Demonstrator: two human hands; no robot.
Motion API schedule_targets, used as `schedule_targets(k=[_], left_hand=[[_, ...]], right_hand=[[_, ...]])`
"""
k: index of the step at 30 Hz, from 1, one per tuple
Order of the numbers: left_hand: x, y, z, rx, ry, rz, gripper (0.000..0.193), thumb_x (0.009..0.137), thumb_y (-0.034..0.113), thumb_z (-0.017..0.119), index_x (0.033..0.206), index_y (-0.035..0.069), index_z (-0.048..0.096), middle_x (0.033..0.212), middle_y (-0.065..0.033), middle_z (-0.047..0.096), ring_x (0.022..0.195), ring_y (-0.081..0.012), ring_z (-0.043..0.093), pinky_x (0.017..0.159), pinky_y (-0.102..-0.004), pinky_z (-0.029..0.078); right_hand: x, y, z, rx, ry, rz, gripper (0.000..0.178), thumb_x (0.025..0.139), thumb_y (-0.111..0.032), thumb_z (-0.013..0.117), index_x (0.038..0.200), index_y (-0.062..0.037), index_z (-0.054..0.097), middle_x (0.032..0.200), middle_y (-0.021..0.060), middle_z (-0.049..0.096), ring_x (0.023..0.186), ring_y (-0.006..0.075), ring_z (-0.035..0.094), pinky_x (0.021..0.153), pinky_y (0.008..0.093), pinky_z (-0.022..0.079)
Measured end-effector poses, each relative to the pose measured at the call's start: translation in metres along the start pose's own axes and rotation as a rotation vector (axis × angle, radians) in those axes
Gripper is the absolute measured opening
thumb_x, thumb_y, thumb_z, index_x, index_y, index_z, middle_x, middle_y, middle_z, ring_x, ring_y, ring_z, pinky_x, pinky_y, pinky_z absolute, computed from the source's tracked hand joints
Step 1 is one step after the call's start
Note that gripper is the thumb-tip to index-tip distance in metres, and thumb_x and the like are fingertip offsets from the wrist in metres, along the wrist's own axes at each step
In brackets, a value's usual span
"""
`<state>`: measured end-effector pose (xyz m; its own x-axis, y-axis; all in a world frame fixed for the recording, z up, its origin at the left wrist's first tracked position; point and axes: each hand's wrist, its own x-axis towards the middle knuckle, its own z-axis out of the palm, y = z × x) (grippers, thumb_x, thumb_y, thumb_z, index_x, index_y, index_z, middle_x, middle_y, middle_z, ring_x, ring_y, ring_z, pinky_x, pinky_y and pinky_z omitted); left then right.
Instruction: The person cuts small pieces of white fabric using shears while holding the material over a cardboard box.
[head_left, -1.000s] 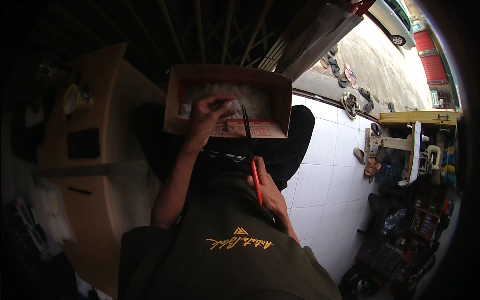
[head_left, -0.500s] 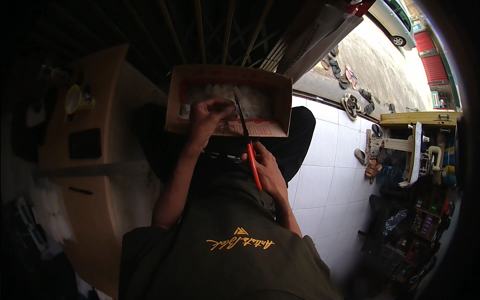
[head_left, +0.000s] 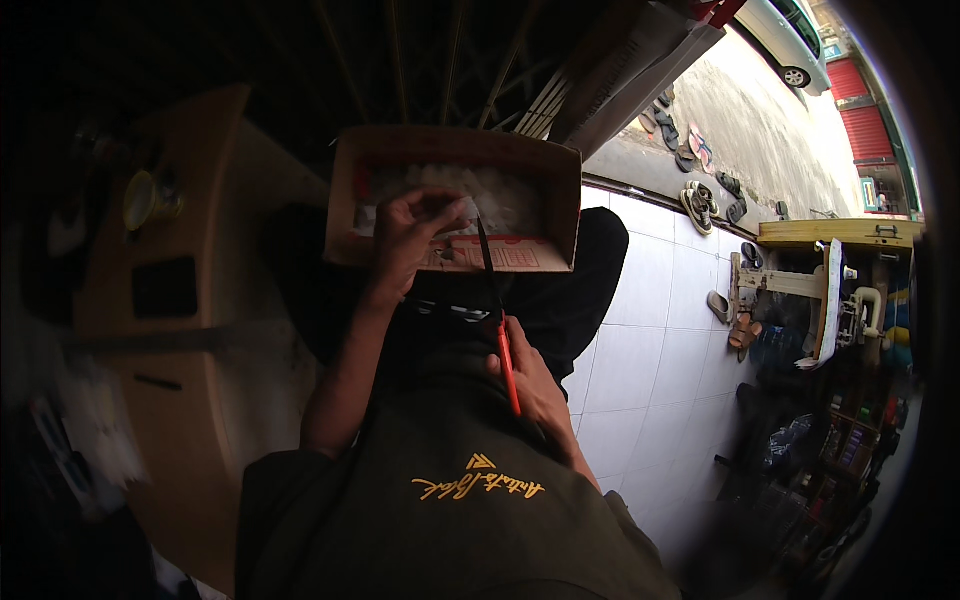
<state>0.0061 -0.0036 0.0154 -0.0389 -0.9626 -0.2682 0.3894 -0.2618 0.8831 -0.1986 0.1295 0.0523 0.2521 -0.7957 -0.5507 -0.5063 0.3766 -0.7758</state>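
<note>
My right hand (head_left: pixel 535 385) is closed around the red handles of a pair of scissors (head_left: pixel 508 372), whose long dark blades point away from me over the near side of a cardboard box (head_left: pixel 556 225). Over the box, my left hand (head_left: pixel 405 235) pinches a small whitish piece (head_left: pixel 469 209) with thumb and fingertips. The blade tips reach up beside that piece; whether they touch it I cannot tell. Inside the box lie many pale, translucent pieces (head_left: pixel 510 205), dim and hard to make out. The box sits in front of my dark-clothed legs.
On the left stands a wooden table (head_left: pixel 165 420) with a dark flat object (head_left: pixel 166 287) and a yellow-rimmed round container (head_left: pixel 139 200). Dark metal bars rise beyond the box. White floor tiles (head_left: pixel 640 285) lie at right, with shoes (head_left: pixel 700 205) by the doorway and a sewing-machine-like apparatus (head_left: pixel 828 300).
My right hand and the scissors have drawn back slightly toward me, lowering the blade tips. My left hand has shifted slightly forward, and the whitish piece now shows at its fingertips.
</note>
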Motion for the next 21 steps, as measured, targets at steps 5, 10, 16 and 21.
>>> schedule_targets(k=[5,10,16,21], left_hand=[[-0.008,0.007,0.007,0.046,-0.058,-0.009,0.019,0.087,0.005,0.072,0.104,0.0,0.068,0.094,-0.0073,0.071,0.083,-0.0139,0.07,0.073,-0.0263,0.058],[-0.009,0.002,0.005,0.061,-0.041,-0.001,0.019,0.087,0.004,0.071,0.105,-0.001,0.067,0.094,-0.0094,0.072,0.084,-0.0155,0.071,0.071,-0.0266,0.059],[-0.003,-0.002,0.0,0.042,0.023,-0.043,0.02,0.088,0.004,0.071,0.106,-0.002,0.066,0.095,-0.0116,0.071,0.085,-0.0167,0.071,0.075,-0.0267,0.059],[-0.005,-0.002,0.002,0.025,0.006,-0.012,0.021,0.087,0.005,0.072,0.106,-0.002,0.066,0.094,-0.0103,0.071,0.084,-0.0155,0.071,0.076,-0.0262,0.058]], right_hand=[[0.018,-0.017,-0.008,-0.025,0.032,0.01,0.072,0.087,-0.061,0.058,0.124,-0.001,0.042,0.087,0.025,0.06,0.081,0.0412,0.059,0.078,0.046,0.044],[0.037,-0.023,-0.01,0.039,0.104,-0.035,0.061,0.088,-0.053,0.063,0.11,0.0027,0.052,0.081,0.0225,0.06,0.075,0.0351,0.059,0.074,0.0425,0.045],[0.031,-0.01,-0.008,0.07,0.093,-0.022,0.055,0.089,-0.05,0.064,0.105,0.0018,0.055,0.08,0.021,0.062,0.073,0.0324,0.059,0.071,0.0404,0.045],[0.0,0.001,0.001,0.067,0.025,-0.015,0.071,0.088,-0.063,0.055,0.126,-0.0035,0.043,0.095,0.0245,0.063,0.088,0.042,0.061,0.081,0.046,0.044]])
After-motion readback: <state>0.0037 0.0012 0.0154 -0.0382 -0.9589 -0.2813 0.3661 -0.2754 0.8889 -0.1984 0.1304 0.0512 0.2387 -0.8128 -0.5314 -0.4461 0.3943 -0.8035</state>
